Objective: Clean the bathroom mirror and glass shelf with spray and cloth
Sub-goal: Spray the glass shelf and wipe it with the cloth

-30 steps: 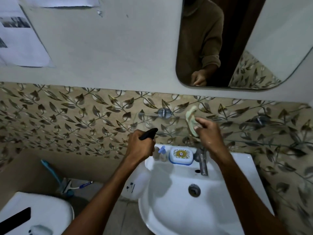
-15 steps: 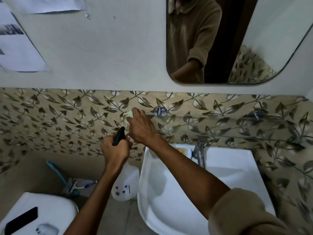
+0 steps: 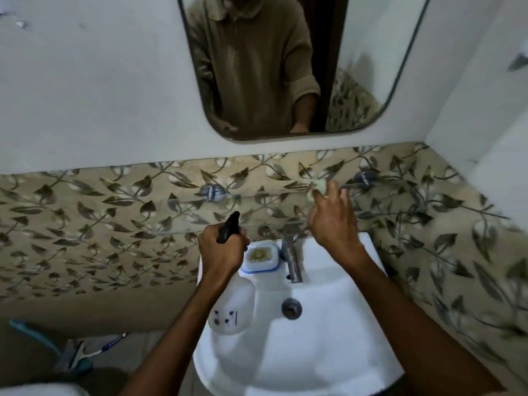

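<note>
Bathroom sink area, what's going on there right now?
A person is cleaning the glass shelf above the sink. The right hand presses a pale green cloth onto the right part of the shelf. The left hand grips a white spray bottle by its black trigger, held over the sink's left edge. The mirror above is not being touched.

cloth (image 3: 318, 186): mostly hidden behind right hand (image 3: 333, 221), blurred | spray bottle (image 3: 232, 307): head wrapped by left hand (image 3: 221, 250) | mirror (image 3: 371, 67): top cut off | glass shelf (image 3: 183, 221): edges barely discernible
</note>
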